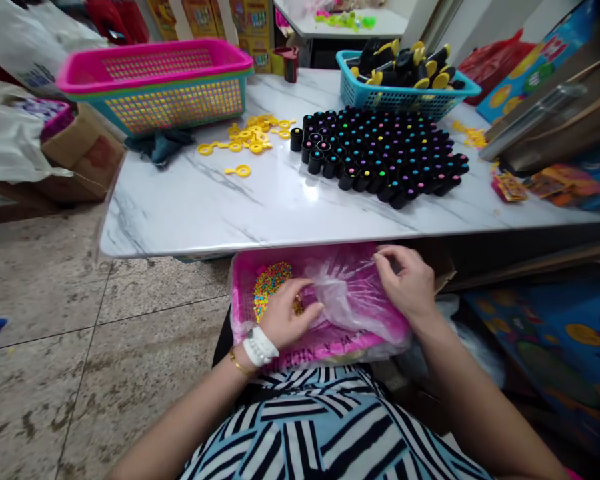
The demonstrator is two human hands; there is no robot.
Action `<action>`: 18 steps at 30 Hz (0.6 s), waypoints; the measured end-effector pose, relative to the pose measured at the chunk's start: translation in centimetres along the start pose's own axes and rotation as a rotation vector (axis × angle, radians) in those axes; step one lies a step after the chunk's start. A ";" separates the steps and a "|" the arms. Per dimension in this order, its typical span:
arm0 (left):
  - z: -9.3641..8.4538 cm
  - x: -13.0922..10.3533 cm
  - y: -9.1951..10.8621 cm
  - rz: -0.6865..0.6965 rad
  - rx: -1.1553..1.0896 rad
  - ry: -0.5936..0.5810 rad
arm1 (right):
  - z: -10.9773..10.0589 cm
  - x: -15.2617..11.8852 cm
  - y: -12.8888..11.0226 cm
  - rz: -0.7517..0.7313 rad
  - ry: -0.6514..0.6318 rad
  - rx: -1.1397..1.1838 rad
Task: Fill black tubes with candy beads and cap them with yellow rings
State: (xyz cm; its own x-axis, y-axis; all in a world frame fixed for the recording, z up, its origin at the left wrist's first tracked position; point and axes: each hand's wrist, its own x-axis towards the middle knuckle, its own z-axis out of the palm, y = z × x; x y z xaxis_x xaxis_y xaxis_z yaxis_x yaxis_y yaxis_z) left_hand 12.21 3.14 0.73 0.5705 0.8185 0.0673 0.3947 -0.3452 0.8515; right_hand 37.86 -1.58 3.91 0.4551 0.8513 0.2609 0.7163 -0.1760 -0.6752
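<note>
Below the near edge of the marbled white tabletop [205, 213], in the head view, a pink basket [245, 333] sits at my lap with a clear plastic bag [347, 297] spread inside. My left hand [287, 313] is over the small multicolored beads [275, 277] at the basket's left end, thumb and fingers parted in a wide curve; whether they touch the bag I cannot tell. My right hand [407, 280] pinches the bag's upper right part, thumb and index finger nearly closed. Black cylinders [380, 143] with colored dots stand on the tabletop, right of loose yellow ring-ended pieces [255, 137].
</note>
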 end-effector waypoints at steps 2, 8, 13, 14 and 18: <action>2.1 0.7 1.2 0.181 0.064 -0.122 | 0.1 1.0 2.6 0.103 0.104 -0.116; 6.2 3.0 3.2 0.418 0.197 -0.472 | 2.7 1.8 8.7 0.473 -0.106 0.080; 1.9 -0.2 1.6 0.279 0.360 -0.311 | 1.9 1.1 11.2 0.524 -0.035 0.060; 0.5 -1.0 0.6 0.189 0.417 -0.165 | 1.4 1.0 11.3 0.533 -0.012 0.080; -4.3 -2.8 -3.9 -0.322 0.558 0.373 | 0.8 0.0 9.5 0.471 -0.006 0.243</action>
State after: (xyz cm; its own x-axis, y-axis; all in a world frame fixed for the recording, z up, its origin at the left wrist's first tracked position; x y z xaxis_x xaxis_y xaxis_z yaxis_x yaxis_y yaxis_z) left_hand 5.96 4.21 -0.51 0.1218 0.9858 0.1160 0.8648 -0.1627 0.4751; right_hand 44.23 -2.82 -3.01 0.6947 0.7105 -0.1125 0.2915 -0.4210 -0.8589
